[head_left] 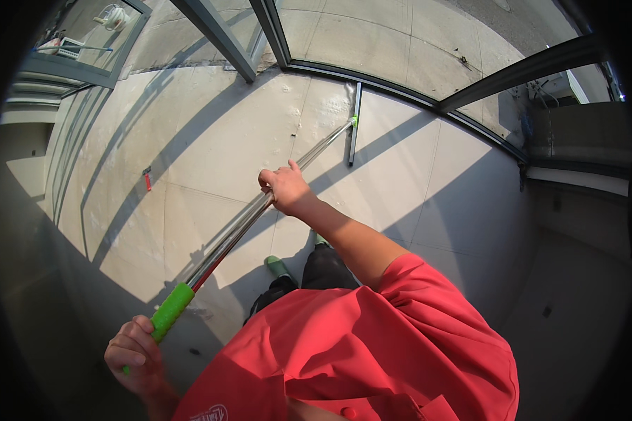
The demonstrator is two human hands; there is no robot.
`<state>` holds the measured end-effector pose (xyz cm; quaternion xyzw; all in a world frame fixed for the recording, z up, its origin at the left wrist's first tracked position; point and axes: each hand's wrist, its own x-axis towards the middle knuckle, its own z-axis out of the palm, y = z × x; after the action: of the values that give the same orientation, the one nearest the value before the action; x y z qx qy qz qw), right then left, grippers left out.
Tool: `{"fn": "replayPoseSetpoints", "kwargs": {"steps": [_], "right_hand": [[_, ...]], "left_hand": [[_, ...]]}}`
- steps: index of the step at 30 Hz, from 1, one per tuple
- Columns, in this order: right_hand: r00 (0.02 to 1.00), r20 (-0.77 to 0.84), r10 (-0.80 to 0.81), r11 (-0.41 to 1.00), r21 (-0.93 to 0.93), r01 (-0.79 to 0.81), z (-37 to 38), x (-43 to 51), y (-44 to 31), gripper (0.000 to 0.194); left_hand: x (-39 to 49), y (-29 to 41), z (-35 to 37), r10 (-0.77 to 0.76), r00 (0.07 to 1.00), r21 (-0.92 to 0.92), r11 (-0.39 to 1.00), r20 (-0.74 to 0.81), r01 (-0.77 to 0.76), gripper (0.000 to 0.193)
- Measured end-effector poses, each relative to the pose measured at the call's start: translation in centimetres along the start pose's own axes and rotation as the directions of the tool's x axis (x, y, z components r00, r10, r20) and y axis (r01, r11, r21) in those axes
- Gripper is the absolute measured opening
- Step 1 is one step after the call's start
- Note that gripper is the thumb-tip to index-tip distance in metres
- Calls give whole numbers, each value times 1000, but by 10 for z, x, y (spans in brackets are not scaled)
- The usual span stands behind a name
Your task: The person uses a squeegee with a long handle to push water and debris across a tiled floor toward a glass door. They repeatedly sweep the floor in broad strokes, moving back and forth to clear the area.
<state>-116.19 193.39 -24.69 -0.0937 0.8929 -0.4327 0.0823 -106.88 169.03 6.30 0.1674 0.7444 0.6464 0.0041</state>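
A long-handled floor squeegee (pixel 356 123) reaches from the lower left up to the window frame at the top centre. My left hand (pixel 136 355) is closed round the green grip (pixel 173 310) at the handle's end. Further along, my right hand (pixel 288 189) holds the metal pole (pixel 242 223), with some fingers raised. The blade stands on the tiled floor, its far end against the black bottom rail (pixel 400 90). Foamy water (pixel 337 104) lies just left of the blade.
A small scraper with a red handle (pixel 148 181) lies on the floor at the left. Glass panes in dark frames (pixel 216 39) stand across the top. At the upper right a dark upright bar (pixel 521 71) meets the rail. My green shoes (pixel 278 267) are below the pole.
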Motion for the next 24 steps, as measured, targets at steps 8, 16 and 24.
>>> {"fn": "replayPoseSetpoints", "kwargs": {"steps": [8,16,24], "right_hand": [[986,68,-150,988,51,146,45,63,-42,9],[940,322,-112,989,-54,137,70,97,-77,9],[822,544,-171,955,-113,274,64,73,-100,13]], "left_hand": [[-21,12,-21,-7,994,131,991,-109,21,15],[-56,9,3,-110,894,97,981,-434,167,9],[-84,26,-20,-45,923,-20,999,-383,41,17]]}}
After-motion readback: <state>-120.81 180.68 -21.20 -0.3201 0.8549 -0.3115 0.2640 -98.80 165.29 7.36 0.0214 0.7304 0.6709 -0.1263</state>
